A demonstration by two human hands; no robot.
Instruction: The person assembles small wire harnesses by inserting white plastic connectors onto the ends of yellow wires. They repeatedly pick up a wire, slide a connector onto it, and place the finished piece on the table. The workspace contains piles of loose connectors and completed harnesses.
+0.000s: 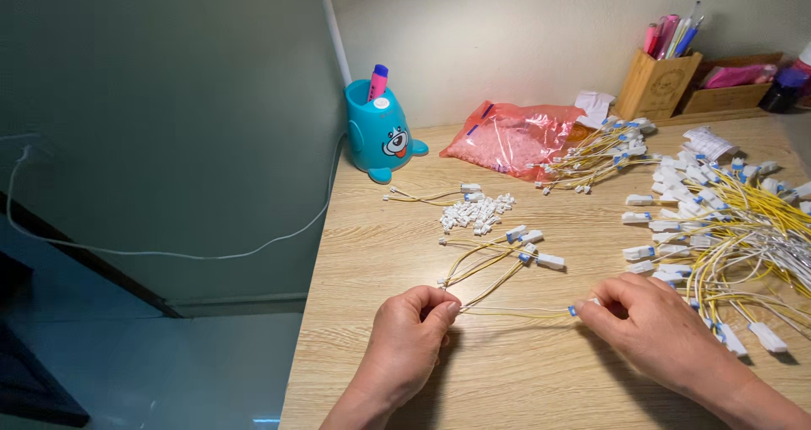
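Left hand (411, 324) curled, fingertips pinched on one end of a thin yellow wire (515, 312). Right hand (655, 320) likewise pinched, on the wire's other end at a small blue-and-white connector (574, 310). Wire stretched nearly level between the two, long axis running left to right just above the desk (507, 379), near its front edge. Each hand at its own end, neither nearer than the other; middle of the wire unsupported.

Just beyond the left hand, a small fan of like wires (498, 257), white connectors pointing up and right, lower ends gathered close to the left fingertips; whether touching them, hard to tell. Further back, a little heap of loose white plugs (476, 213) and two more wires (427, 197) beside it. To the right, a large tangle of yellow and white wires (735, 227), its near edge right beside the right hand, well apart from the left.

At the back: red bag (511, 138) of small pieces, teal pen cup (380, 134) shaped like an animal, wooden pen holder (655, 84), another wire bundle (596, 155) by the bag. White cable (169, 253) hanging along the wall, left of the desk.
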